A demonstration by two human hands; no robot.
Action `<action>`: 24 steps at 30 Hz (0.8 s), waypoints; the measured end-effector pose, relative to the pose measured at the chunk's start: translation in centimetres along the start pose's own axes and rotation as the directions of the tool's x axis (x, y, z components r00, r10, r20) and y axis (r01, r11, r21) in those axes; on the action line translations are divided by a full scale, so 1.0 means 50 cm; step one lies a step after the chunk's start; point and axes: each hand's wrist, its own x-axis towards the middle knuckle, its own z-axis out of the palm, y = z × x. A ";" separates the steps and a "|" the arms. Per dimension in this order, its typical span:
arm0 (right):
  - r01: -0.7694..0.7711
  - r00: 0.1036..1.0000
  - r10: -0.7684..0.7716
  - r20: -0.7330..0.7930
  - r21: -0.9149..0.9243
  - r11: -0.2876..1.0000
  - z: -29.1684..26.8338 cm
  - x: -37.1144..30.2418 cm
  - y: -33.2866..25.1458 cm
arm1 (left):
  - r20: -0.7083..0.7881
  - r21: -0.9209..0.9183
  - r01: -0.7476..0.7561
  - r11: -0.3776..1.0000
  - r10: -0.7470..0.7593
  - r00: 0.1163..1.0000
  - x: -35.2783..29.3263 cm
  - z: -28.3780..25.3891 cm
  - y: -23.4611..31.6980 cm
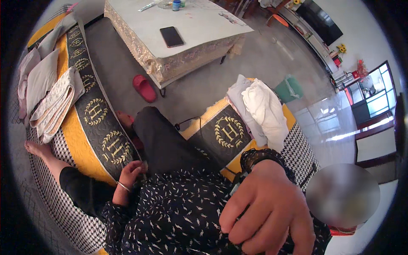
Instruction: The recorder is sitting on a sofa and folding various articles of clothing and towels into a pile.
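Note:
My right hand [272, 208] is raised close in front of my dark patterned shirt [178, 208], with its back showing. Its fingers curl downward, and whatever lies inside them is hidden. At the left side of my lap, my left hand [131, 173] has thumb and forefinger pressed together beside my black trousers [163, 140]. Something small and faint may be at those fingertips, too unclear to name. A bracelet [123, 186] circles that wrist. Nearest beyond the right hand is a pile of folded white and grey cloth [263, 110] on the sofa cover [219, 131].
A covered table [204, 25] bears a black phone [171, 36]. One red slipper [144, 88] lies on the grey floor. Pillows [44, 74] and a folded quilt [55, 104] rest on the left sofa. A green bin [289, 88] stands beyond the cloth pile. A blurred patch covers the lower right.

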 end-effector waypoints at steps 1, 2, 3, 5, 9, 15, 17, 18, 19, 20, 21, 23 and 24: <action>0.041 0.999 -0.041 -0.005 -0.041 0.998 0.002 -0.014 -0.002 | 0.003 0.012 -0.044 0.999 0.044 0.999 0.002 -0.005 -0.003; 0.081 0.997 -0.082 -0.010 -0.082 0.993 0.004 -0.032 -0.004 | 0.076 -0.017 -0.074 0.997 0.076 0.994 -0.001 -0.010 -0.009; -0.104 0.990 0.079 -0.112 -0.234 0.967 -0.009 -0.054 -0.012 | 0.029 -0.091 -0.017 0.996 0.020 0.999 0.001 -0.017 -0.011; -0.494 0.857 0.333 -0.392 -0.444 0.748 -0.050 -0.114 -0.028 | -0.040 -0.122 0.034 0.992 -0.040 0.998 -0.001 -0.030 -0.016; -0.808 0.580 0.158 -0.799 -0.539 0.238 -0.151 -0.291 0.030 | -0.051 -0.154 0.049 0.987 -0.057 0.997 -0.004 -0.048 -0.023; -0.706 0.424 0.104 -0.900 -0.400 -0.584 -0.190 -0.567 0.002 | -0.011 -0.133 0.020 0.991 -0.022 1.000 0.005 -0.054 -0.034; -0.582 0.196 0.217 -0.956 -0.292 -0.759 -0.182 -0.614 0.018 | 0.026 -0.152 -0.001 0.988 0.005 1.000 0.006 -0.054 -0.035; -0.569 0.201 0.201 -0.959 -0.281 -0.773 -0.180 -0.629 0.027 | -0.010 -0.146 0.032 0.989 -0.034 0.999 0.005 -0.053 -0.034; -0.537 0.216 0.212 -0.953 -0.298 -0.789 -0.182 -0.640 0.035 | -0.007 -0.124 0.009 0.992 -0.010 1.000 0.004 -0.053 -0.033; -0.529 0.237 0.240 -0.941 -0.332 -0.781 -0.185 -0.647 0.042 | 0.021 -0.121 0.019 0.992 -0.017 1.000 0.003 -0.053 -0.032; -0.545 0.256 0.214 -0.943 -0.324 -0.774 -0.192 -0.651 0.048 | 0.042 -0.156 0.015 0.988 -0.008 0.999 0.001 -0.053 -0.032; -0.523 0.244 0.190 -0.951 -0.294 -0.800 -0.211 -0.656 0.052 | 0.017 -0.196 0.046 0.979 -0.044 0.999 -0.003 -0.055 -0.030; -0.517 0.243 0.190 -0.951 -0.293 -0.805 -0.222 -0.658 0.051 | 0.057 -0.196 0.043 0.980 -0.033 0.998 -0.003 -0.056 -0.030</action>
